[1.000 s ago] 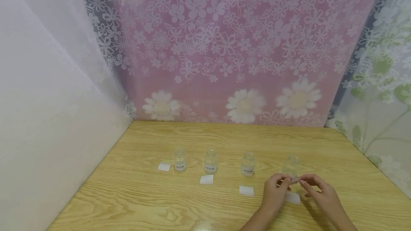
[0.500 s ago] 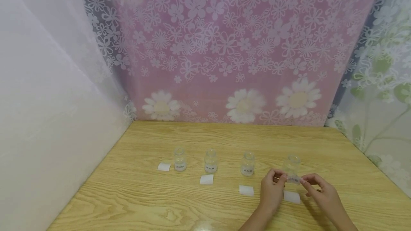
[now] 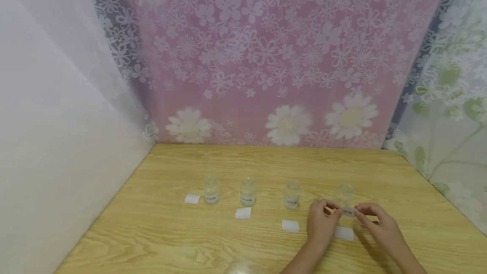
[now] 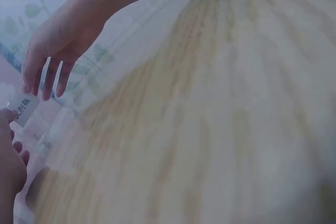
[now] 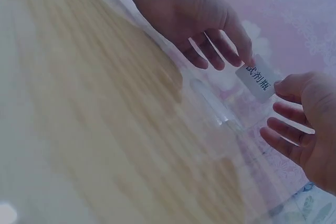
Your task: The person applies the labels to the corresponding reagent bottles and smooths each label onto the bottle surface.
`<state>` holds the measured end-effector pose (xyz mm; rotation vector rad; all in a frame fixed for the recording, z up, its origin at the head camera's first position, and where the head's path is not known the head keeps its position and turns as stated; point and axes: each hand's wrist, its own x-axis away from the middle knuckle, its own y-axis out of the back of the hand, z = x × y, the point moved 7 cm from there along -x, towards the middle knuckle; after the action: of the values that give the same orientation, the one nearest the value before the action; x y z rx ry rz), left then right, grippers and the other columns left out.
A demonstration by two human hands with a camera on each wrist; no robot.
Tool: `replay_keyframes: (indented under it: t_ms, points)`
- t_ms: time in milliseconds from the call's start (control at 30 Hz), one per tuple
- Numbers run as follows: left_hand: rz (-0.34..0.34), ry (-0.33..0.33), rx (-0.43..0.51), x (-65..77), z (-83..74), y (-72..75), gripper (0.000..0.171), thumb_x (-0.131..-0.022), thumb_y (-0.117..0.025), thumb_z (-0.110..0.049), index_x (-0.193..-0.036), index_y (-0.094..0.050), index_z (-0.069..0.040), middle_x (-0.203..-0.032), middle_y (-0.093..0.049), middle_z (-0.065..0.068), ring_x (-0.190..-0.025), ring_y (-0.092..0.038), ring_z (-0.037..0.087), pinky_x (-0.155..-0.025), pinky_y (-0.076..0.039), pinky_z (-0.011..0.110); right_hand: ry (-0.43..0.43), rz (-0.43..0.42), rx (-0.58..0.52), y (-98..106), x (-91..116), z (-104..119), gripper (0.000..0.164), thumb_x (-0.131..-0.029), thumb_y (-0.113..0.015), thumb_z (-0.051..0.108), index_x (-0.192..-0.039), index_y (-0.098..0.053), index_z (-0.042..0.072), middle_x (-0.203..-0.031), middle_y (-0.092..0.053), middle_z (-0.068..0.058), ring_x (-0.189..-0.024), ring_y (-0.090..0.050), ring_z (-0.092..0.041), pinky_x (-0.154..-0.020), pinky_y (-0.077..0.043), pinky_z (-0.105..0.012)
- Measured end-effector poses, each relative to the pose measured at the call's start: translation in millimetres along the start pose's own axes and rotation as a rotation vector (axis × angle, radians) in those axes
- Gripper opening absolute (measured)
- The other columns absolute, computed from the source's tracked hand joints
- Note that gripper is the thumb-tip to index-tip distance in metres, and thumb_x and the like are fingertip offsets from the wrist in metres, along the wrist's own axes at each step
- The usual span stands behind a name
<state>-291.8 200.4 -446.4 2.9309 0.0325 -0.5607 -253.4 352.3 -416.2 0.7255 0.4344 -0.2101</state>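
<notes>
A small white label (image 3: 348, 212) with black printed characters is stretched between my two hands, in front of the rightmost clear glass bottle (image 3: 345, 190). My left hand (image 3: 321, 221) pinches its left edge between thumb and forefinger. At the opposite edge, my right hand (image 3: 382, 225) pinches it the same way. The right wrist view shows the label (image 5: 258, 80) flat, its print facing the camera, with the left hand (image 5: 197, 17) above and the right hand (image 5: 312, 124) at the right. A white paper piece (image 3: 344, 234) lies on the table below the hands.
Three more glass bottles stand leftward in a row: one (image 3: 291, 193), another (image 3: 248, 191) and the farthest (image 3: 211, 189), each labelled low on its front. Near them lie white paper pieces (image 3: 290, 226). A flowered curtain (image 3: 243, 54) rises behind the wooden table (image 3: 171, 231).
The label has turned from a bunched, tilted position to flat, its print now showing. My left hand has shifted slightly left, so the fingertips are farther apart. The head view has shifted slightly.
</notes>
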Motion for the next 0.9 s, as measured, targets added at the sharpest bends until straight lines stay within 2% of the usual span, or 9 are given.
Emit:
replay_keyframes:
  t_ms: [100, 167, 333, 500, 633, 700, 767, 900]
  points:
    - [-0.003, -0.011, -0.076, -1.4, 0.3, -1.6, 0.010, -0.078, -0.074, -0.025, -0.077, -0.064, -0.025, -0.086, -0.043, -0.019, -0.083, -0.043, 0.002, -0.066, -0.041, 0.020, 0.015, 0.013, 0.019, 1, -4, -5, 0.017, -0.089, -0.061, 0.008, -0.103, -0.058, -0.002, -0.099, -0.055, -0.007, -0.084, -0.048, 0.009, -0.060, -0.050, -0.021]
    - [-0.014, -0.035, -0.114, -2.6, -0.3, -3.3, 0.010, -0.077, -0.074, -0.026, -0.076, -0.064, -0.026, -0.093, -0.047, -0.019, -0.091, -0.044, 0.004, -0.073, -0.043, 0.023, 0.024, 0.025, 0.013, 2, -6, -9, 0.015, -0.088, -0.061, 0.007, -0.102, -0.058, -0.001, -0.103, -0.054, 0.000, -0.086, -0.047, 0.010, -0.061, -0.049, -0.019]
    - [-0.010, -0.054, -0.123, -6.7, 0.7, -10.4, 0.014, -0.076, -0.074, -0.019, -0.073, -0.062, -0.025, -0.111, -0.055, -0.011, -0.107, -0.049, 0.013, -0.087, -0.043, 0.033, 0.042, 0.081, -0.078, 3, -9, -19, 0.009, -0.089, -0.060, 0.005, -0.097, -0.059, 0.001, -0.115, -0.050, 0.009, -0.094, -0.045, 0.012, -0.067, -0.049, -0.018]
    - [0.019, -0.030, -0.105, -14.3, 3.7, -16.6, 0.017, -0.078, -0.073, -0.015, -0.073, -0.059, -0.023, -0.117, -0.057, -0.009, -0.114, -0.049, 0.017, -0.094, -0.040, 0.036, 0.052, 0.097, -0.116, 1, -15, -25, 0.008, -0.090, -0.059, 0.006, -0.097, -0.059, 0.002, -0.116, -0.055, -0.002, -0.098, -0.047, 0.011, -0.072, -0.046, -0.014]
    - [0.040, -0.007, -0.082, -18.4, 5.2, -17.9, 0.011, -0.079, -0.072, -0.014, -0.086, -0.064, -0.020, -0.116, -0.058, -0.009, -0.111, -0.052, 0.015, -0.091, -0.042, 0.033, 0.061, 0.097, -0.104, -1, -19, -28, 0.006, -0.090, -0.059, 0.007, -0.095, -0.059, 0.004, -0.116, -0.057, -0.009, -0.095, -0.050, 0.009, -0.074, -0.043, -0.011]
    - [0.042, -0.003, -0.078, -19.0, 5.7, -17.6, 0.015, -0.080, -0.072, -0.014, -0.093, -0.066, -0.018, -0.113, -0.059, -0.009, -0.107, -0.053, 0.013, -0.088, -0.044, 0.032, 0.070, 0.097, -0.113, -3, -20, -29, 0.005, -0.090, -0.059, 0.006, -0.094, -0.059, 0.003, -0.115, -0.057, -0.009, -0.093, -0.052, 0.007, -0.073, -0.044, -0.012]
    - [0.044, 0.001, -0.070, -19.1, 6.4, -17.4, 0.019, -0.080, -0.072, -0.015, -0.098, -0.066, -0.016, -0.103, -0.060, -0.012, -0.093, -0.057, 0.008, -0.077, -0.047, 0.026, 0.078, 0.093, -0.115, -4, -21, -30, 0.005, -0.089, -0.059, 0.005, -0.093, -0.059, 0.003, -0.113, -0.057, -0.005, -0.092, -0.053, 0.007, -0.073, -0.045, -0.012]
    - [0.036, 0.000, -0.050, -18.8, 9.7, -17.7, 0.018, -0.080, -0.071, -0.015, -0.098, -0.067, -0.017, -0.099, -0.061, -0.013, -0.074, -0.051, 0.002, -0.063, -0.045, 0.020, 0.067, 0.083, -0.141, -6, -21, -32, 0.004, -0.089, -0.060, 0.003, -0.093, -0.060, 0.001, -0.111, -0.057, 0.008, -0.090, -0.053, 0.007, -0.070, -0.047, -0.014]
